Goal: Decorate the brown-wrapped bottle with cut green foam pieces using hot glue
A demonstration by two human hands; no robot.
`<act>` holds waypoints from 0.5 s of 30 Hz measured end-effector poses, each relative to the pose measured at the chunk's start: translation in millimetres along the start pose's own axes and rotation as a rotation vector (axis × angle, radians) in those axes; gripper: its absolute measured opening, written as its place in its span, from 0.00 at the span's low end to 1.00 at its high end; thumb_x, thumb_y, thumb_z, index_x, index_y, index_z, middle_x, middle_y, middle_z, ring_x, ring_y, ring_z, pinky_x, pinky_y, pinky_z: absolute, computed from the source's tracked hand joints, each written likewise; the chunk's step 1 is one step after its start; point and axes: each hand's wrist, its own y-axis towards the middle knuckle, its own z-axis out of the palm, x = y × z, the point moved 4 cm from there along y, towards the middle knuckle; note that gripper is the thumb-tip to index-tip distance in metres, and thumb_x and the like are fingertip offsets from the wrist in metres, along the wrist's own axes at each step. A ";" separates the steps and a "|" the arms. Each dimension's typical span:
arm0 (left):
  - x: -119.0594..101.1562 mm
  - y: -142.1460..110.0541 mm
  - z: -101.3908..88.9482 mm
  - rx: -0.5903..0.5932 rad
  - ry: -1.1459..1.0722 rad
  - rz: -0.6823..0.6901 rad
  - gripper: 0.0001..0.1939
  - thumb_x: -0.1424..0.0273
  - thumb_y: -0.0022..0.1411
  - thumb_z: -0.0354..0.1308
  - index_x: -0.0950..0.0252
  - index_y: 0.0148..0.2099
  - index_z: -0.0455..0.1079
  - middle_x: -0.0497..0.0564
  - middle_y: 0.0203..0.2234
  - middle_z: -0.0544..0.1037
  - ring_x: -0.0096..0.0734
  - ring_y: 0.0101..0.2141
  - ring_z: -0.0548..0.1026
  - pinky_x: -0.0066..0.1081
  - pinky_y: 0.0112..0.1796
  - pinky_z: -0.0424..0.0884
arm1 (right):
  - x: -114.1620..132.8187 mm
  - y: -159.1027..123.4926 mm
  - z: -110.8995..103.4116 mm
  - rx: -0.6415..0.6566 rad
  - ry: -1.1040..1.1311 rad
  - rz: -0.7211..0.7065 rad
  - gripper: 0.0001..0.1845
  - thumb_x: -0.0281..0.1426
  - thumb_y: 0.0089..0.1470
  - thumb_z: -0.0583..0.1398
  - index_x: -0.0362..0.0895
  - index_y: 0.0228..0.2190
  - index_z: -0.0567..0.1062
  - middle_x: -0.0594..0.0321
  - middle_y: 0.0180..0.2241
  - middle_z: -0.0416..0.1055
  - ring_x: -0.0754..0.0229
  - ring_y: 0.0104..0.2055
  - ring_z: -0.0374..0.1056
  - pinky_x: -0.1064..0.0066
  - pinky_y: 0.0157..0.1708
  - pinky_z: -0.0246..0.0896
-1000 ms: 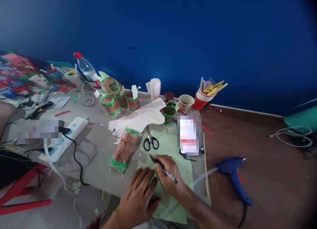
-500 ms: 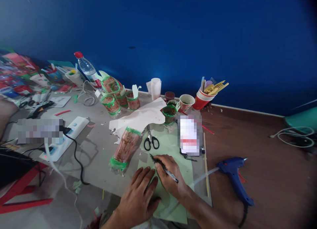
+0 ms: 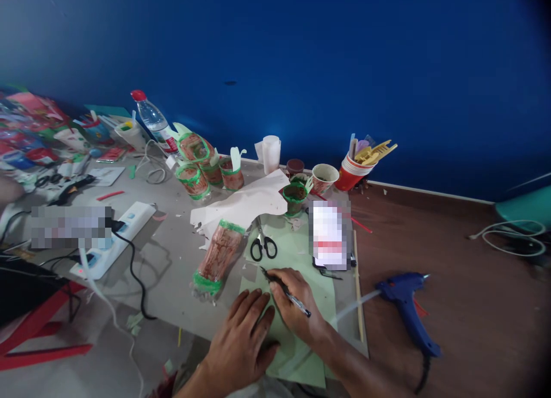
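My right hand [image 3: 297, 300] grips a pen [image 3: 293, 297], its tip near the left edge of a pale green sheet of paper [image 3: 310, 358]. Beside it, my left hand [image 3: 245, 340] lies flat with fingers stretched out, partly on the same sheet. Just beyond the pen tip, black-handled scissors [image 3: 263, 248] rest on the paper, blades pointing away. Left of them lies a brown-painted plastic bottle piece [image 3: 220, 254] with green bands at both ends. A white cut sheet [image 3: 249, 200] covers the table behind it. A phone [image 3: 329, 237], blurred out, lies to the right.
Small brown-and-green cups [image 3: 193, 181] stand at the back near a water bottle [image 3: 152, 123]. A red paper cup [image 3: 350, 174] holds tools. A blue glue gun [image 3: 407, 306] is at the right. A power strip [image 3: 129, 226] with cords lies left, near another person's blurred arm [image 3: 9, 190].
Both my hands and the pen keep practically the same place. At the far left, the other person's arm has drawn back toward the frame edge.
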 end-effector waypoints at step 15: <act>-0.3 -1.8 1.3 0.015 -0.018 0.000 0.20 0.62 0.61 0.54 0.68 0.50 0.69 0.61 0.49 0.74 0.48 0.53 0.67 0.48 0.54 0.64 | 1.7 -3.6 -7.7 0.008 0.111 0.003 0.09 0.26 0.50 0.56 0.46 0.33 0.76 0.61 0.30 0.75 0.57 0.35 0.70 0.67 0.37 0.66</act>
